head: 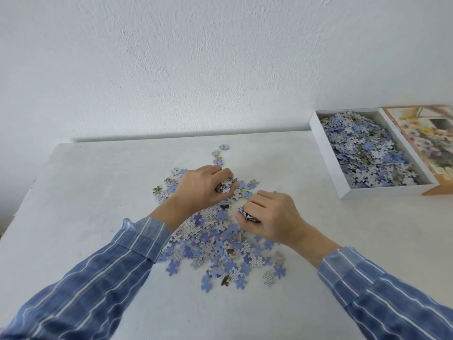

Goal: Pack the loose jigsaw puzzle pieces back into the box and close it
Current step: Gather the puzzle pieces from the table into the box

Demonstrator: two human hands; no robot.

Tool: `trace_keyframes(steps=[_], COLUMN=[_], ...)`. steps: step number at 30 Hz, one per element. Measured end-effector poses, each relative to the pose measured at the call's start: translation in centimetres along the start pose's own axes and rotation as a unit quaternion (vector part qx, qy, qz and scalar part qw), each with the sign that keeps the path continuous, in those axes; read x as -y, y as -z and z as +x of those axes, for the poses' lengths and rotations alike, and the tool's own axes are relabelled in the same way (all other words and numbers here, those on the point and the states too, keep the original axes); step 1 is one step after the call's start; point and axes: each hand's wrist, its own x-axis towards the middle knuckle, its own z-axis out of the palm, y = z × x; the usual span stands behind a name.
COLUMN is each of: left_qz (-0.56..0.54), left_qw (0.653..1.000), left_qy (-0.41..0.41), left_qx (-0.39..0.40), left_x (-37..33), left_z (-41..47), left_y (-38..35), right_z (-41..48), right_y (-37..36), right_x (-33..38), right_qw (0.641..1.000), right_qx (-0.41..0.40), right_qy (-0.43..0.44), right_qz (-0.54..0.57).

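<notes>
A scattered pile of blue and white jigsaw pieces (215, 244) lies in the middle of the white table (85, 192). My left hand (198, 187) rests on the far side of the pile, fingers curled around a clump of pieces. My right hand (269, 217) sits just right of it, closed on a small stack of pieces. The open white box (328, 158) stands at the back right, holding many pieces. Its picture lid (426, 138) lies face up along the box's right side.
A white textured wall rises straight behind the table's far edge. A few stray pieces (220, 153) lie beyond the pile toward the wall. Bare tabletop separates the pile from the box. Both forearms wear blue striped sleeves.
</notes>
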Motion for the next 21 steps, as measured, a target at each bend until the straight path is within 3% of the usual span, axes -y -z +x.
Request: trace_keyframes(steps=[21], left_qz=[-0.059], left_qw=[0.997], left_qy=[-0.037], left_qx=[-0.034], left_x=[-15.1], left_z=[20.1], left_y=[-9.2], right_z=[-6.5], right_y=[16.2], right_x=[-16.3], right_qw=[0.99], right_qx=[-0.053], right_qy=[-0.019], right_qz=[-0.132])
